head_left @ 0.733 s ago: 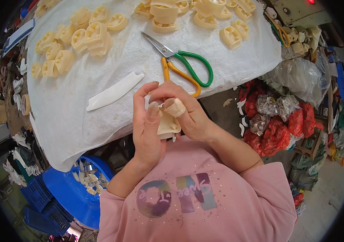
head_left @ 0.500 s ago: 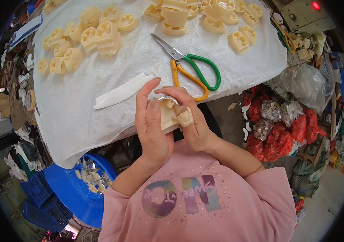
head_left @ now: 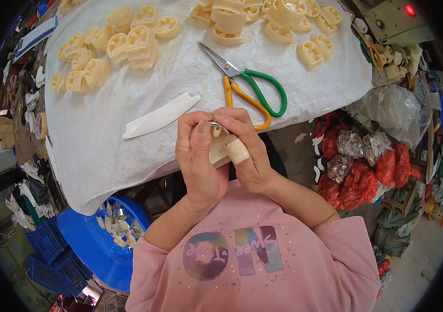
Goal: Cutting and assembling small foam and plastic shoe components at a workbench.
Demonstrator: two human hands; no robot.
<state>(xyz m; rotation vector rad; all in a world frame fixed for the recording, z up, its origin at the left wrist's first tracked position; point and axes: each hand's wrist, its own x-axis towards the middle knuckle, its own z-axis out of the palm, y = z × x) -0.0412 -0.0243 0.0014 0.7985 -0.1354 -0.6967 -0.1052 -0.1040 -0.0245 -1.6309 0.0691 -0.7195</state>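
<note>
Both hands hold one hollow cream plastic piece (head_left: 217, 150) with a shiny silver edge along its top, just off the table's near edge. My left hand (head_left: 196, 158) wraps its left side, thumb pressed on the rim. My right hand (head_left: 252, 151) grips the other side; its thumb is wrapped in cream tape (head_left: 238, 151). The fingertips of both hands meet at the top and hide much of the piece. Past them on the white cloth lie a curved white strip (head_left: 161, 117) and scissors (head_left: 242, 78) with one green and one orange handle, blades partly apart.
Similar cream pieces (head_left: 141, 47) lie in groups along the far side of the cloth-covered table (head_left: 96, 161). Lower left stands a blue basin (head_left: 94, 255) holding silver-and-cream pieces, near blue crates (head_left: 47, 242). Red plastic bags (head_left: 343, 184) and clear bags sit on the floor at right.
My left forefinger, raised before, has folded down onto the piece's top edge. The right fingers have closed in beside it, covering more of the silver rim. The view has shifted slightly.
</note>
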